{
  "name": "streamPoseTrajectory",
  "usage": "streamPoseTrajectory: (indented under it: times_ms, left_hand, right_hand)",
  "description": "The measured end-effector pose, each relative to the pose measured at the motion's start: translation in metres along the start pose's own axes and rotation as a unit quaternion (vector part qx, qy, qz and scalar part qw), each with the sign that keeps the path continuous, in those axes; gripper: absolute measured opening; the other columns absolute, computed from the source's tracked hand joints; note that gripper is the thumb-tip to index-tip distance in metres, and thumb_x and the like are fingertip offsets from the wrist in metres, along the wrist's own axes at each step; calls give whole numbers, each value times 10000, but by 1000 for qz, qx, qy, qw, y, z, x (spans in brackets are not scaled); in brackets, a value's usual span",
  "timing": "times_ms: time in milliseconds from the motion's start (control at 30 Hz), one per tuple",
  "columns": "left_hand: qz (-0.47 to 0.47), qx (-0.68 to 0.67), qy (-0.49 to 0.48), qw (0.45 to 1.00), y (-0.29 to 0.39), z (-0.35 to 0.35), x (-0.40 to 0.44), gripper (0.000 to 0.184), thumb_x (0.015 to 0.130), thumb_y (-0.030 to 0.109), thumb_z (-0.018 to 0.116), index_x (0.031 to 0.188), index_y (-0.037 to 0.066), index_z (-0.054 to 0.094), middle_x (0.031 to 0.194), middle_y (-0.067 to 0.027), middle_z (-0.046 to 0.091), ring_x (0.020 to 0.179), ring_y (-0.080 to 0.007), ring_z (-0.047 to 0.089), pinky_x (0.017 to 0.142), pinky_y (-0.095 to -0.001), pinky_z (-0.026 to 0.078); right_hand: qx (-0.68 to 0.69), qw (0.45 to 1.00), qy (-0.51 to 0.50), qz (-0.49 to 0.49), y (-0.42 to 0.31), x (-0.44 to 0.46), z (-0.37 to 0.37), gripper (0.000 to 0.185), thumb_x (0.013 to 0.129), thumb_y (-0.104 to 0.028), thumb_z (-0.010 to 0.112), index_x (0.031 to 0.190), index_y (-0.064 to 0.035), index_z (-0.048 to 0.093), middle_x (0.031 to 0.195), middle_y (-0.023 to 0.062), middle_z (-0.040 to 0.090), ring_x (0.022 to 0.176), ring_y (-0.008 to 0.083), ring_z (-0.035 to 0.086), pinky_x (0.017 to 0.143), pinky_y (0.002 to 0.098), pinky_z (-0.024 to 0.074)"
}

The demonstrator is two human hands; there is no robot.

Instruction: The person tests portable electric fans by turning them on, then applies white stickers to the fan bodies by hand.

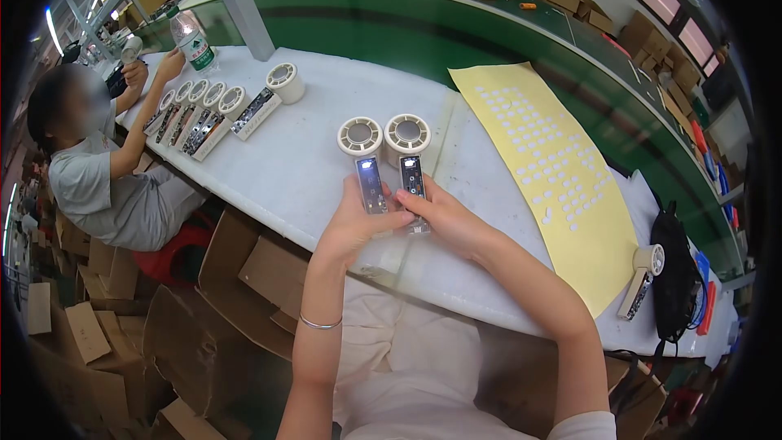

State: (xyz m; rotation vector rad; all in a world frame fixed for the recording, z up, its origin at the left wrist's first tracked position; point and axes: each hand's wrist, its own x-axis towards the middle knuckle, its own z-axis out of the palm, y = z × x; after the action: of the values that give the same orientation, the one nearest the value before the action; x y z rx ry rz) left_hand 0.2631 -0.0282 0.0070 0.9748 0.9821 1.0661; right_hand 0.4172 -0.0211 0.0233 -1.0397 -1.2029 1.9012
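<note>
One white handheld fan [360,138] is gripped in the left hand [352,224], a second fan [408,134] in the right hand [450,220] — both held side by side over the tabletop [277,167], circuit boards [371,187] exposed. Similar fans [233,100] are lined up leftward; a yellow sheet [590,265] dotted with white pieces [544,165] is spread rightward.

2 fans [368,175] over tbl [269,171], fan row [213,96] to L, sheet [570,257] to R, 1 fan [643,274] past sheet.
</note>
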Motion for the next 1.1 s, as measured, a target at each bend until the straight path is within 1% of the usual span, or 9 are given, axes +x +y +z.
streamPoseTrajectory:
  times_ms: [133, 233, 333, 433, 633, 733, 767, 933, 1100]
  left_hand:
    - [-2, 19, -2, 1000, -1, 0, 0, 558, 652, -15, 720, 1023, 11, 304, 723, -96, 559, 626, -173, 579, 593, -282, 480]
    - [-9, 27, 2, 1000, 1, 1, 0, 569, 645, -10, 727, 1022, 10, 301, 706, -91, 558, 614, -171, 579, 597, -276, 472]
    - [-19, 28, 12, 999, 4, 4, -1, 580, 635, -4, 736, 1017, 9, 301, 692, -85, 556, 605, -167, 577, 609, -274, 470]
    - [-20, 28, 14, 999, 3, 3, 0, 588, 627, 1, 744, 1014, 9, 300, 697, -85, 555, 605, -165, 577, 619, -277, 471]
    - [-16, 25, 10, 1000, 3, 2, 0, 599, 630, 15, 750, 1028, 4, 302, 749, -96, 549, 617, -159, 577, 630, -281, 478]
    - [6, 33, 19, 999, -4, 1, 3, 596, 646, 28, 745, 1042, -5, 301, 799, -100, 539, 629, -149, 572, 609, -271, 482]
    - [17, 37, 24, 999, -6, 1, 4, 593, 654, 32, 742, 1048, -9, 300, 814, -100, 535, 632, -146, 569, 598, -266, 483]
    - [-1, -1, 16, 1000, -4, -2, 6, 439, 760, 62, 654, 1041, -23, 328, 827, -82, 515, 632, -126, 556, 540, -255, 478]
    - [-15, 6, -16, 1000, 8, -13, 18, 275, 802, 65, 580, 1005, -40, 428, 826, -84, 543, 631, -112, 552, 553, -243, 470]
  right_hand:
    - [10, 1000, -7, 1, 4, 2, -3, 504, 917, -311, 450, 1260, -8, 240, 968, 76, 508, 802, 111, 529, 703, 259, 462]
    - [-5, 999, 10, 32, 4, 0, -2, 380, 934, -361, 387, 1161, -57, 395, 1008, 52, 508, 936, 112, 492, 846, 285, 392]
    - [38, 997, 37, 55, -2, -3, 3, 365, 946, -391, 321, 1058, -70, 454, 950, 50, 524, 871, 113, 510, 807, 292, 411]
    - [111, 992, 27, 58, 9, 3, -3, 385, 950, -391, 282, 1023, -70, 481, 942, 54, 540, 863, 122, 519, 797, 292, 417]
    - [95, 992, 81, 24, 9, 3, 3, 326, 947, -316, 284, 978, -68, 493, 968, 75, 567, 896, 147, 526, 844, 320, 393]
    - [141, 987, 70, 27, 9, 5, -1, 274, 950, -292, 308, 1045, -49, 394, 942, 84, 529, 792, 177, 578, 679, 342, 508]
    - [162, 984, 74, 30, 7, 5, -1, 268, 949, -281, 311, 1039, -42, 394, 942, 87, 531, 797, 180, 578, 691, 344, 507]
    - [225, 972, 56, 37, 10, 8, -7, 251, 946, -246, 321, 1017, -18, 397, 957, 104, 538, 825, 193, 578, 750, 346, 495]
    - [183, 978, 102, 7, 9, 21, -3, 279, 950, -269, 315, 1021, -14, 404, 970, 113, 539, 840, 188, 575, 785, 329, 475]
